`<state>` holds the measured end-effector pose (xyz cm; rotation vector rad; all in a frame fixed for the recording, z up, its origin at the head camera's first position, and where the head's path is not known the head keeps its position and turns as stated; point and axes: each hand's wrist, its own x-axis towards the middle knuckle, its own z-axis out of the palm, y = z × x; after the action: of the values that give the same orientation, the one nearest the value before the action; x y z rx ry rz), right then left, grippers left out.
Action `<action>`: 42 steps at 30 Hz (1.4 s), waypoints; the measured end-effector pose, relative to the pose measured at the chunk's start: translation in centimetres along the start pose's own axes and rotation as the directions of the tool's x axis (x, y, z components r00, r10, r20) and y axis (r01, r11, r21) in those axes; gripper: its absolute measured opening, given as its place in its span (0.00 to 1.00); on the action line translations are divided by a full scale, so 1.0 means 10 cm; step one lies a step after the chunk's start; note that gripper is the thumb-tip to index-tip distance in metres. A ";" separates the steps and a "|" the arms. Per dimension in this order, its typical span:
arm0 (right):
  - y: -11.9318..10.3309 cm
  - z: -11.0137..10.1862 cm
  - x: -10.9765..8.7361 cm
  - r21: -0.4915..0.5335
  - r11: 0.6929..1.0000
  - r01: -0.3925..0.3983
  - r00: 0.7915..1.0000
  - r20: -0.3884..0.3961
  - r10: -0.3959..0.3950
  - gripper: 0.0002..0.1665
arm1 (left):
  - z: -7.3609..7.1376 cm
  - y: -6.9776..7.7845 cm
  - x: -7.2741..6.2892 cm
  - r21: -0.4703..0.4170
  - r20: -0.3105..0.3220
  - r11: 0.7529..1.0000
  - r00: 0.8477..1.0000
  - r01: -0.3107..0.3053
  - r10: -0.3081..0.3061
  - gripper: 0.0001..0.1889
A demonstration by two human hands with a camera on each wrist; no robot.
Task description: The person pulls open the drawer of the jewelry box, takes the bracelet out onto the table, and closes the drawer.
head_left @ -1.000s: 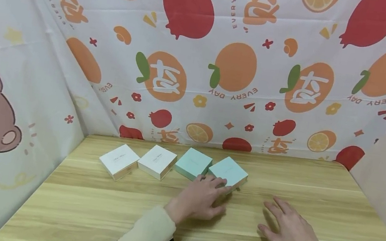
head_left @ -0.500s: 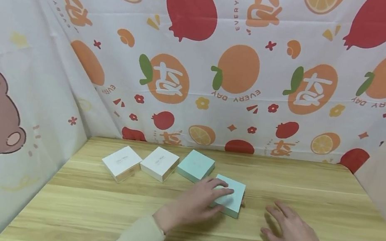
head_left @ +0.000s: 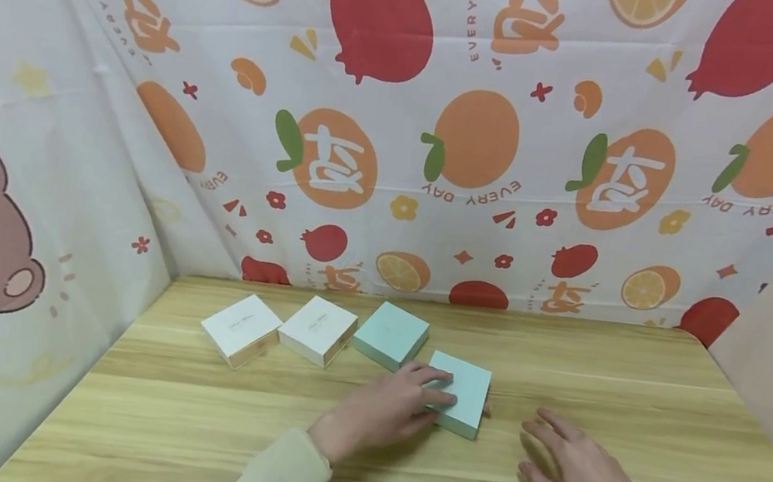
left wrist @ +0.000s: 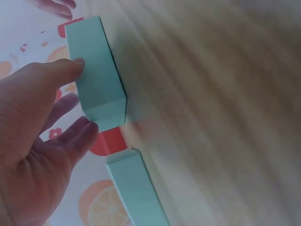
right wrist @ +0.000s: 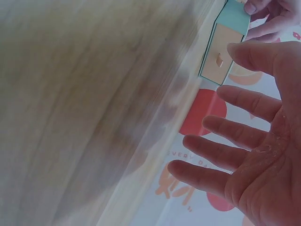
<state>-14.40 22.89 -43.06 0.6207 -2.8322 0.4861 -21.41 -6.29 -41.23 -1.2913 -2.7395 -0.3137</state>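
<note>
A mint-green drawer box point(head_left: 468, 389) lies on the table in the head view, nearest me of the boxes. My left hand point(head_left: 399, 403) holds it from the left, fingers over its top and thumb on the near side, as the thumb point(left wrist: 70, 69) in the left wrist view shows. The box's right end has a beige drawer front point(right wrist: 218, 52) with a small pull tab point(right wrist: 219, 60). Right of it, my right hand point(head_left: 580, 474) hovers apart from the box, its palm turned toward it and fingers loosely spread, holding nothing.
Behind the held box is a second mint-green box point(head_left: 392, 333). Further left lie two white boxes, one nearer the middle point(head_left: 320, 327) and one outermost point(head_left: 242, 326). A fruit-print cloth point(head_left: 401, 151) hangs behind the wooden table point(head_left: 175, 427).
The nearest mint-green box has been drawn toward me and turned, its drawer end now facing right. My left hand came back with it and has since shifted slightly left. The right hand has barely moved.
</note>
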 end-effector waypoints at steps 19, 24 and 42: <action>-0.07 0.04 0.09 -0.015 0.997 0.072 0.997 0.005 -0.072 0.26 | 0.00 0.13 -0.33 0.098 -0.108 0.995 0.994 0.012 -0.001 0.12; -0.10 0.05 0.10 -0.020 0.996 0.090 0.996 0.026 -0.089 0.25 | -0.02 0.24 -0.55 0.130 -0.136 0.991 0.991 0.033 -0.015 0.10; -0.25 0.07 0.20 -0.001 0.991 0.131 0.989 0.076 -0.130 0.26 | -0.20 0.07 -0.70 0.000 -0.068 0.997 0.995 0.074 -0.073 0.20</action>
<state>-15.18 19.73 -42.44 0.8343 -2.8378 0.4400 -16.42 -11.63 -40.37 -1.1590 -2.7339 -0.3539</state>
